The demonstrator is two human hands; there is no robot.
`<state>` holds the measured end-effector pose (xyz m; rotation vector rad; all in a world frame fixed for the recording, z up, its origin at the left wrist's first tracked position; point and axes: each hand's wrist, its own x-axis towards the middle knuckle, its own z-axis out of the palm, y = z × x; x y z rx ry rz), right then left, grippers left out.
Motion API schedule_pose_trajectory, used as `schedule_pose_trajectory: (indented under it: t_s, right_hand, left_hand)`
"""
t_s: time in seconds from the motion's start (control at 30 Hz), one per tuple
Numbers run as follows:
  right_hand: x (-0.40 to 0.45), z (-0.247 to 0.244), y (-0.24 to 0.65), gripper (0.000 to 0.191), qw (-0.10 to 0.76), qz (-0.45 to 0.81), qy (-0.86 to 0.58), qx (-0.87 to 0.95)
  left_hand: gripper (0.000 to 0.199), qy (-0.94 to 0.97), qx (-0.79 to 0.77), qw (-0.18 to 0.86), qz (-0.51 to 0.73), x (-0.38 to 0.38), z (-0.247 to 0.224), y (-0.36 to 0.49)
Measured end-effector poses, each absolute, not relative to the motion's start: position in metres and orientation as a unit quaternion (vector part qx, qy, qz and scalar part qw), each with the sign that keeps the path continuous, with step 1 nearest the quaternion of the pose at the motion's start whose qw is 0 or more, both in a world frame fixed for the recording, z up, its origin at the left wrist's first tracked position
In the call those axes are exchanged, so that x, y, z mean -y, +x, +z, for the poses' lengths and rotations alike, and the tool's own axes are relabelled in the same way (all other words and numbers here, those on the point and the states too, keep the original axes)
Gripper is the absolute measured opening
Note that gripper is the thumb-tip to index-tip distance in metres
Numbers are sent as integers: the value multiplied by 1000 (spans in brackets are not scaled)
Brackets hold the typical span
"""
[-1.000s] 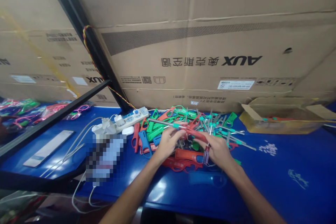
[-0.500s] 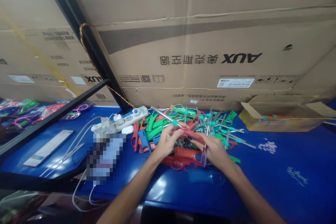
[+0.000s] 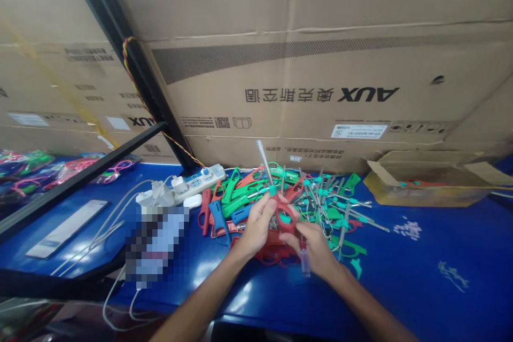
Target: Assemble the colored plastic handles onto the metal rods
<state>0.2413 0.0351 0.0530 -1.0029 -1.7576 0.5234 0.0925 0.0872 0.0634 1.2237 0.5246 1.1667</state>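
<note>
Both hands grip a red long-nosed lighter (image 3: 286, 212) over the heap of parts. Its metal tube points up and away, with a teal collar where it meets the handle. My left hand (image 3: 258, 227) is closed on the collar end of the handle, thumb on top. My right hand (image 3: 318, 248) pinches the rear of the handle near the finger loop. A screwdriver with a clear pinkish handle (image 3: 305, 264) is tucked in that same hand, its shaft mostly hidden. Red handle shells (image 3: 272, 248) lie under the hands, and metal tubes with teal collars (image 3: 320, 192) lie just beyond.
Green handle shells (image 3: 240, 197) and a blue one (image 3: 219, 219) lie left of the hands. A power strip (image 3: 200, 181) with chargers and cables, and a phone (image 3: 66, 228), are farther left. An open carton (image 3: 425, 197) stands at right. Large cardboard (image 3: 320, 64) walls the back.
The lighter has turned in my hands: its tube, which slanted left, now points more upward, and the finger loop shows. Both hands have come slightly lower, and the right one has shifted left.
</note>
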Motion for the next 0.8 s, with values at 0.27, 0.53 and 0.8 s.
schedule_pose_trajectory:
  t_s: [0.27, 0.53, 0.8]
  right_hand:
    - [-46, 60, 281, 36, 556, 265, -481, 624]
    - [-46, 75, 281, 33, 533, 407, -479, 567]
    - [-47, 85, 295, 27, 676, 466, -411, 397]
  left_hand:
    - [38, 609, -217, 674, 357, -82, 72, 94]
    - [38, 722, -272, 586, 249, -74, 75, 93]
    - [28, 836, -293, 418, 200, -77, 79, 85]
